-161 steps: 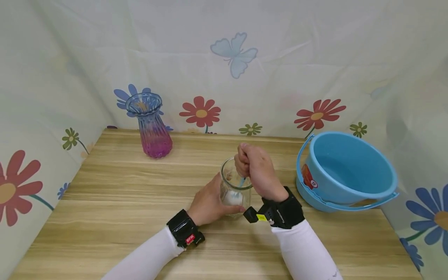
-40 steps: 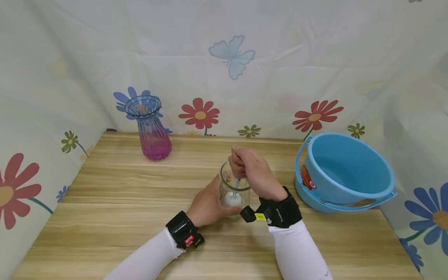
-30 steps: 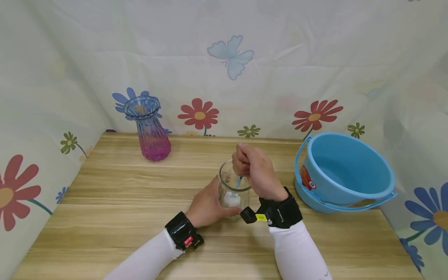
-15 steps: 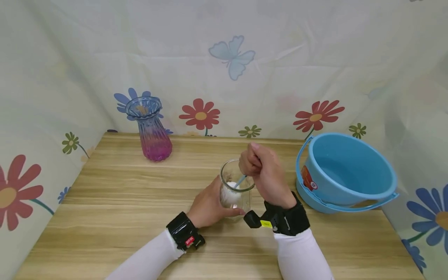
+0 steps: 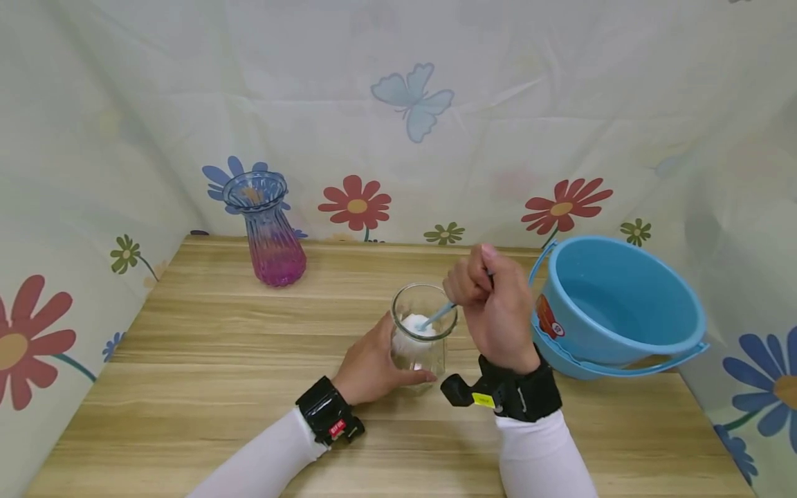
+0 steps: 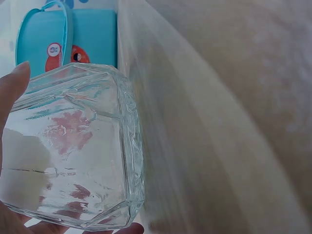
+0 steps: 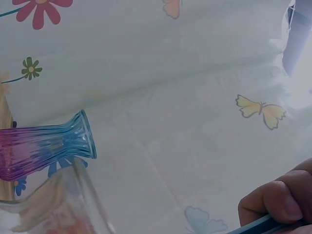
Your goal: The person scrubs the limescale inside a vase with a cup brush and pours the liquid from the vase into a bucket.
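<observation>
In the head view, my left hand [image 5: 373, 366] wraps round a clear glass jar [image 5: 439, 356] from the left, its thumb across the near side. The left wrist view shows the jar's thick faceted base tipped toward that camera. My right hand [image 5: 495, 304] is curled round the thin blue handle of a cup brush [image 5: 441, 315]. The brush leans into the jar's mouth, its round white sponge head close under the rim. In the right wrist view the fingers [image 7: 282, 202] grip the handle at the lower right, and the head is out of sight there.
A ribbed blue-to-pink glass vase [image 5: 277, 252] stands at the back left of the wooden table [image 5: 187, 360]. A blue bucket [image 5: 616, 353] with its handle lowered is at the right, close behind the right hand. Flowered cloth [image 5: 299, 104] hangs round the table.
My right hand has moved right and a little up. The white sponge head has risen from deep in the jar to near its rim, its handle now more slanted. The left hand keeps its hold.
</observation>
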